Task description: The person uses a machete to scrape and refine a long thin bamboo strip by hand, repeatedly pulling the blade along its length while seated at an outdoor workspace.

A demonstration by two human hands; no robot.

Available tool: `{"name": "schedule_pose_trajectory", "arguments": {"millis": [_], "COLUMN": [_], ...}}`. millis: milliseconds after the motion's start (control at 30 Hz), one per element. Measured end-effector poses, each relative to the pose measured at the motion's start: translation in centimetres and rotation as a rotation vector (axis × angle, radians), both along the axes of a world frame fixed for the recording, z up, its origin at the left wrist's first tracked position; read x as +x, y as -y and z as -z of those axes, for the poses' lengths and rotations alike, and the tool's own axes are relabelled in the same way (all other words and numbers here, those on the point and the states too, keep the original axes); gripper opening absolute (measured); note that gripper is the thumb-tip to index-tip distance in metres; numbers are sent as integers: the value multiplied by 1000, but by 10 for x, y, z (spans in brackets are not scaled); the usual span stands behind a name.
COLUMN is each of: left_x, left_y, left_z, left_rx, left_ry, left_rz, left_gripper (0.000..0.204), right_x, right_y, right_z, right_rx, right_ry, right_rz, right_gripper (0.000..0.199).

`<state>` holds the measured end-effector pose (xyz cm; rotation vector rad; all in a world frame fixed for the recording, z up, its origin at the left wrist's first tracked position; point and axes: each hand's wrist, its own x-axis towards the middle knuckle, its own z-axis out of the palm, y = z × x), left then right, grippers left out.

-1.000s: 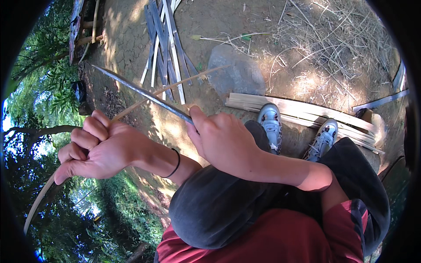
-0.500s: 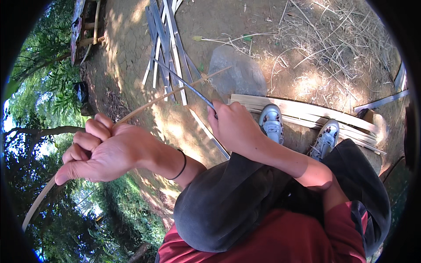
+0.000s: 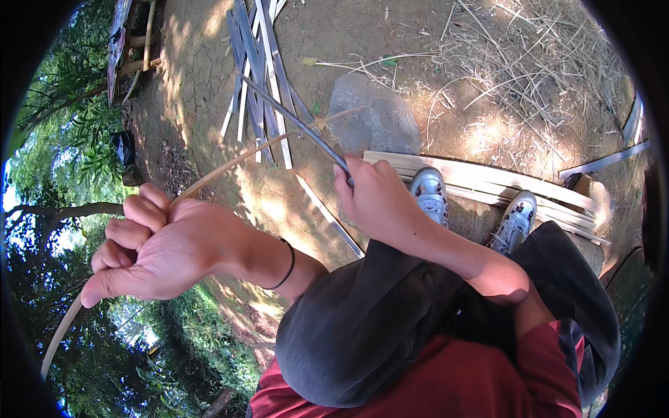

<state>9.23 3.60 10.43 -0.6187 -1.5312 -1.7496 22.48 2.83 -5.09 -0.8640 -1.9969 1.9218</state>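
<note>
My left hand [image 3: 171,247] is closed around a long thin bamboo strip [image 3: 233,161]. The strip bows out past my thumb at the lower left, and its other end runs up and right to a thin tip over a grey stone. A slim dark knife [image 3: 293,120] is gripped in my right hand [image 3: 380,203], its handle mostly hidden by the fingers. The blade points up and left and crosses the strip near the strip's far end; whether they touch I cannot tell. My right forearm lies across my raised knee.
On the dirt ground lie a pile of split strips [image 3: 261,76], a flat grey stone [image 3: 373,111] and a single pale strip [image 3: 327,216]. Pale slats [image 3: 481,177] lie beside my shoes [image 3: 430,195]. Heaped shavings [image 3: 529,76] cover the upper right, and foliage fills the left.
My left hand has shifted slightly left and down with the strip. The knife blade looks a little steeper, while my right hand has barely moved.
</note>
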Motion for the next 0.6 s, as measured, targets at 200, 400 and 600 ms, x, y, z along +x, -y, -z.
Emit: {"name": "schedule_pose_trajectory", "arguments": {"millis": [200, 400, 600], "left_x": [1, 1, -1], "left_y": [-2, -4, 1], "left_z": [1, -4, 1], "left_rx": [-53, 3, -24], "left_ry": [25, 13, -9], "left_rz": [19, 8, -4], "left_gripper": [55, 56, 54], "right_x": [4, -6, 1], "right_y": [3, 11, 2], "right_z": [-38, 54, -44], "right_rx": [77, 143, 89], "right_ry": [-42, 81, -114], "right_rz": [-36, 30, -77], "right_gripper": [17, 20, 19]}}
